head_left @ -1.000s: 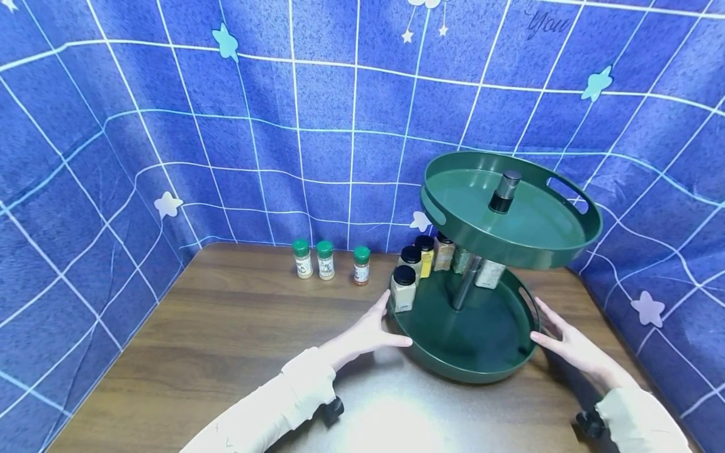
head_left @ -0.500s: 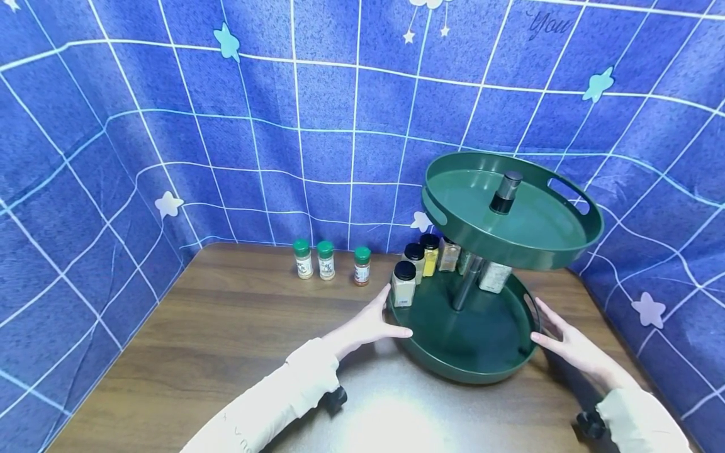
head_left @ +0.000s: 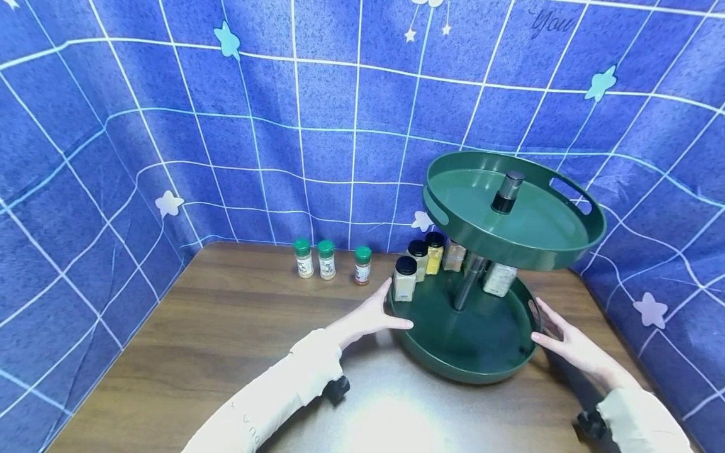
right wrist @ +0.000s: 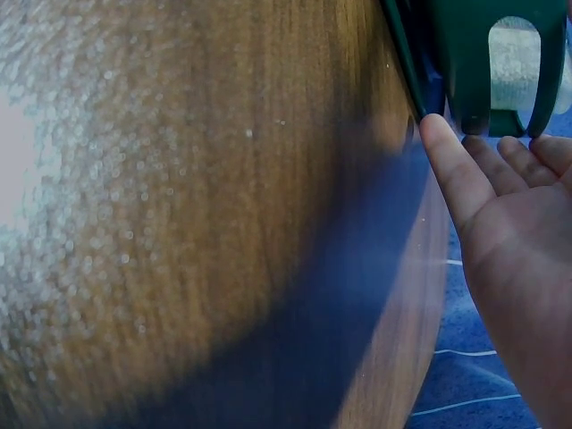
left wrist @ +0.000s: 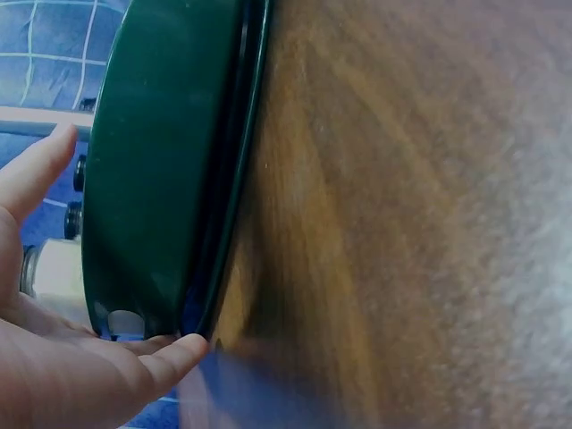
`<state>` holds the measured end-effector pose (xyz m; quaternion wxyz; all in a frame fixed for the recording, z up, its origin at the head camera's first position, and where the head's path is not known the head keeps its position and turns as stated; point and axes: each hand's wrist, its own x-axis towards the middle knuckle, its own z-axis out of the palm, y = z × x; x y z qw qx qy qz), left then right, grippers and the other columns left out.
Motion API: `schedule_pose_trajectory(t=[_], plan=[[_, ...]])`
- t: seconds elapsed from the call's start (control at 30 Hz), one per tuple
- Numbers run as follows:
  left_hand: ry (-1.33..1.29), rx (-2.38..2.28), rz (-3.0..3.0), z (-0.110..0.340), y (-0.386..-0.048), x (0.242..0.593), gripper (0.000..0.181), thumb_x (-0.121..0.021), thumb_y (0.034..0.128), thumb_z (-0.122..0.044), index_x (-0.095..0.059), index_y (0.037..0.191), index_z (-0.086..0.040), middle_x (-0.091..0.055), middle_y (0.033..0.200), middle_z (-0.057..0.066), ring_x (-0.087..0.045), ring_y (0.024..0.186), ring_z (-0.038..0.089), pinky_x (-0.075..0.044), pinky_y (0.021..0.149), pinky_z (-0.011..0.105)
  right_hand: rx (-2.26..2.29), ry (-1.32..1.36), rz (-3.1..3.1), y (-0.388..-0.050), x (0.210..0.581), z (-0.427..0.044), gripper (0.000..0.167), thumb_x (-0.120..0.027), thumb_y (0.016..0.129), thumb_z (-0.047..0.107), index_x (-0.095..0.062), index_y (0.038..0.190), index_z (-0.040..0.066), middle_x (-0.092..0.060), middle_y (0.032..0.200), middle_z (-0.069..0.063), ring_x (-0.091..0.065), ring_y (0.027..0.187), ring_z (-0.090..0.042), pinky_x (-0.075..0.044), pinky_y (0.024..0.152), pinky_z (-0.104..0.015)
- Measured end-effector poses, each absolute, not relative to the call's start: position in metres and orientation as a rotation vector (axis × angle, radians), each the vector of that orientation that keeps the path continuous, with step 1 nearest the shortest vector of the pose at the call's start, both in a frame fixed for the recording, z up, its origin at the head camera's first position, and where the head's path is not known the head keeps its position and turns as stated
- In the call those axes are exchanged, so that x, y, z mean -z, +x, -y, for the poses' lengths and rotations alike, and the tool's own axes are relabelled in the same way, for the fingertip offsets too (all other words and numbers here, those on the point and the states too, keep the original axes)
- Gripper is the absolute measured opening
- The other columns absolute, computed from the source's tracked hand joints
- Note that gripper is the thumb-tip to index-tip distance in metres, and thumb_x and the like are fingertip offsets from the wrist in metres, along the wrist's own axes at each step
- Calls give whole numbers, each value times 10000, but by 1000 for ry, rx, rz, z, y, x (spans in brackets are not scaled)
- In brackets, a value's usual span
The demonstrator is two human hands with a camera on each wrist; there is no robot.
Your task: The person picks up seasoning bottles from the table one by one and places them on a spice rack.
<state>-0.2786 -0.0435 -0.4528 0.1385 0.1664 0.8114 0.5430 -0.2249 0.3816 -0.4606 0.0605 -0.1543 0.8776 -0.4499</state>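
Jars [head_left: 404, 286] swung clockwise on the lower tray [head_left: 476, 343] of the rack [head_left: 512, 246], left hand [head_left: 370, 318] and right hand [head_left: 574, 347] spread against that tray's opposite sides, rack upright on the bench [head_left: 243, 340], three green-capped bottles [head_left: 326, 265] farther left.

In the head view, toward three o'clock, the upper tray [head_left: 476, 200] hides the tops of the pink jar [head_left: 453, 257] and the white jar [head_left: 499, 280]. Labels of the bottles [head_left: 326, 263], between seven and eight o'clock, are too small for reading. The bottom edge cuts the left sleeve [head_left: 272, 396] at seven o'clock, the right sleeve [head_left: 640, 415] at four. In the left wrist view, the lower tray [left wrist: 161, 161] is cut at eleven o'clock, and the tabletop [left wrist: 429, 232] looks blurred.
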Motion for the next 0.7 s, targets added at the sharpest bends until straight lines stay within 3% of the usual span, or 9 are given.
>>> schedule_pose_trajectory(t=[0.1,0.2,0.27,0.33,0.57,0.7], plan=[[466,-1556,-2336,44,-283,453,1133,-822,713,-321,-57,1521,-106,-153,1570,128,-171,1433,254,-183,1153,436,1392,-464,-2627,-224,461,-381,754,-537,964,163,-32,1521,104,-121,1510,-321,-160,1333,-512,-281,885,7],[459,-1538,-2326,45,-289,454,1138,-821,711,-343,-57,1523,-120,-176,1563,133,-188,1428,261,-193,1149,443,1412,-477,-2619,-223,461,-381,756,-540,961,154,-35,1522,108,-121,1505,-329,-225,1401,-199,-286,891,3],[469,-1538,-2315,46,-293,454,1133,-821,710,-346,-62,1524,-133,-193,1560,131,-202,1424,261,-202,1146,444,1415,-496,-2620,-223,461,-382,756,-539,961,145,-33,1521,102,-121,1500,-338,-247,1329,33,-289,894,1],[481,-1541,-2298,47,-295,454,1125,-822,711,-337,-68,1526,-156,-196,1562,112,-206,1424,249,-201,1146,437,1407,-503,-2635,-223,461,-382,756,-542,959,145,-39,1521,103,-130,1495,-344,-252,1235,153,-291,893,1],[511,-1546,-2285,49,-302,455,1112,-817,720,-317,-66,1526,-164,-183,1564,118,-202,1426,259,-193,1149,433,1383,-487,-2648,-223,460,-382,762,-548,956,146,-40,1524,125,-149,1497,-335,-249,1358,-108,-296,893,-4],[506,-1533,-2274,50,-305,456,1110,-814,724,-317,-63,1526,-156,-179,1565,118,-195,1428,255,-189,1151,435,1397,-503,-2645,-223,459,-381,769,-555,950,133,-42,1523,115,-149,1483,-359,-273,1277,86,-310,885,-9]])
